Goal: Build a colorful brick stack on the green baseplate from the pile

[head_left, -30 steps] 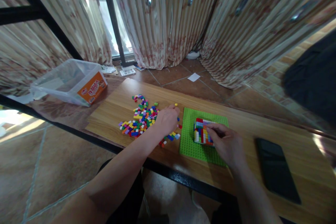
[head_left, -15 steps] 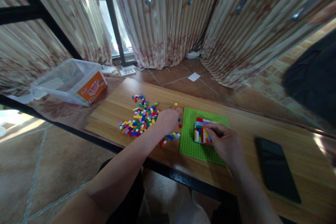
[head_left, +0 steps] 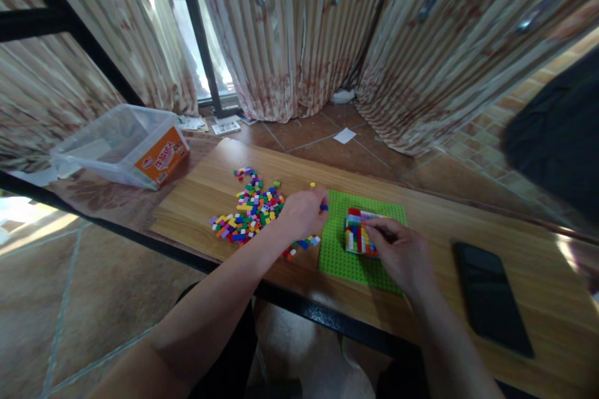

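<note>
Pinching a blue brick (head_left: pixel 324 207) in left hand (head_left: pixel 304 212), touching joined bricks (head_left: pixel 357 235) with right hand (head_left: pixel 406 255), hold unclear, leaving a pile (head_left: pixel 256 207) unjoined.

A wood-grain surface (head_left: pixel 191 206) with a dark front edge (head_left: pixel 318 310) carries a loose spread of small multicoloured bricks (head_left: pixel 255 207) on its left half. 1 yellow brick (head_left: pixel 312 185) lies apart, toward the far side. Just beside the spread, 1 green studded baseplate (head_left: pixel 334 262) lies flat; apart to its right rests 1 black phone (head_left: pixel 493 299).
</note>
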Demonstrator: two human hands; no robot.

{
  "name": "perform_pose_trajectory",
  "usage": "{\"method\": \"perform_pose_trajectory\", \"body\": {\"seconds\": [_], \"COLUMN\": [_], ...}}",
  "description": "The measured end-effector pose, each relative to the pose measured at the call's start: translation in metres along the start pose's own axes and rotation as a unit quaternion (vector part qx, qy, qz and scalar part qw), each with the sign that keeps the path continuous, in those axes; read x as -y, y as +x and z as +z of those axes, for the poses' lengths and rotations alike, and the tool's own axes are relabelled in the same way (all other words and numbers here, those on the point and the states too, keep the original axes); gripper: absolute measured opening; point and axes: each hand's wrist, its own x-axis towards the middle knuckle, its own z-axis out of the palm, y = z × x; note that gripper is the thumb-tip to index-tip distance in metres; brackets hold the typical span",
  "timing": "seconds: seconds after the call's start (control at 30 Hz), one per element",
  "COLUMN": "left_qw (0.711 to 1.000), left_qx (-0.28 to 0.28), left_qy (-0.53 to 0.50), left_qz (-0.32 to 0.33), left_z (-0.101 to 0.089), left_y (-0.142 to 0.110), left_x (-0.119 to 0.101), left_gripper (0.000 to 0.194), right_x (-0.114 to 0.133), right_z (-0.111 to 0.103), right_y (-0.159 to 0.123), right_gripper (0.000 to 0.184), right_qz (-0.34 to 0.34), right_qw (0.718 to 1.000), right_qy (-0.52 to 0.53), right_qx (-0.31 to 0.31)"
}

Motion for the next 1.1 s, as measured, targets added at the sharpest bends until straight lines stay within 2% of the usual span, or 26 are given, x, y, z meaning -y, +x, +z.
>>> {"method": "perform_pose_trajectory", "body": {"seconds": [0.2, 0.43, 0.6, 0.83, 1.1], "left_qw": [0.996, 0.989, 0.987, 0.973, 0.980], "left_qx": [0.005, 0.024, 0.023, 0.051, 0.064], "left_qy": [-0.089, -0.137, -0.148, -0.220, -0.178], "left_qz": [0.008, 0.044, 0.053, 0.056, 0.058], "left_z": [0.012, 0.027, 0.027, 0.026, 0.020], "left_y": [-0.003, -0.008, -0.009, -0.007, -0.008], "left_x": [-0.017, -0.027, -0.026, -0.024, -0.026], "left_gripper": [0.009, 0.019, 0.022, 0.012, 0.018], "right_x": [0.000, 0.005, 0.006, 0.004, 0.007], "right_z": [0.000, 0.000, 0.000, 0.001, 0.001], "right_y": [0.001, 0.000, 0.001, 0.001, 0.000], "right_gripper": [0.023, 0.022, 0.021, 0.022, 0.021], "right_qz": [-0.001, 0.004, 0.004, 0.000, -0.013], "right_qw": [1.000, 1.000, 1.000, 1.000, 0.999], "right_qy": [-0.006, -0.002, -0.013, -0.027, -0.046], "right_qx": [-0.002, -0.003, -0.002, 0.002, 0.005]}}
